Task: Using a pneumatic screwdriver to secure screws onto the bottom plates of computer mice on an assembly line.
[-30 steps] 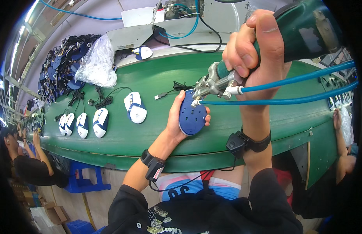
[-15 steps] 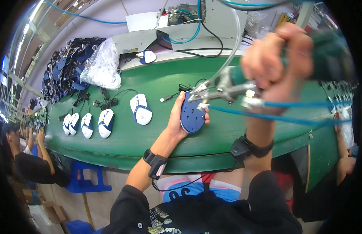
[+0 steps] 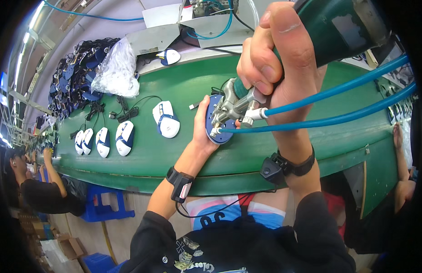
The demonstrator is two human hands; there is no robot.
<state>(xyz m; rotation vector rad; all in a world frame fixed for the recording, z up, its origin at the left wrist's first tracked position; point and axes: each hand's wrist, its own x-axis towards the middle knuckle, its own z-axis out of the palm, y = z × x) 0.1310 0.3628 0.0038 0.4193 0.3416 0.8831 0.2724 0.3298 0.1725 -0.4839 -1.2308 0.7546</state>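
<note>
My left hand (image 3: 202, 129) is closed around a computer mouse (image 3: 212, 108), its dark-blue underside facing up. Wrapped round the green body of an air screwdriver (image 3: 336, 34) is my right hand (image 3: 290, 63). The tool's metal head (image 3: 229, 107) covers much of the mouse's underside; its tip seems to be at the mouse, but contact cannot be made out. Two blue air hoses (image 3: 338, 93) run from the head to the right. Left of my hands, a white-and-blue mouse (image 3: 167, 123) lies on the green work surface (image 3: 147, 161).
Several more white-and-blue mice (image 3: 124, 138) with black cables lie farther left. A heap of dark-blue parts (image 3: 76, 75) and a clear plastic bag (image 3: 117, 70) stand at the back left. Another mouse (image 3: 170, 56) rests on the back ledge. A person (image 3: 47, 193) works at the far left.
My right hand has brought the screwdriver down and left, so its head now covers more of the mouse. My left hand keeps its grip. The view has shifted slightly.
</note>
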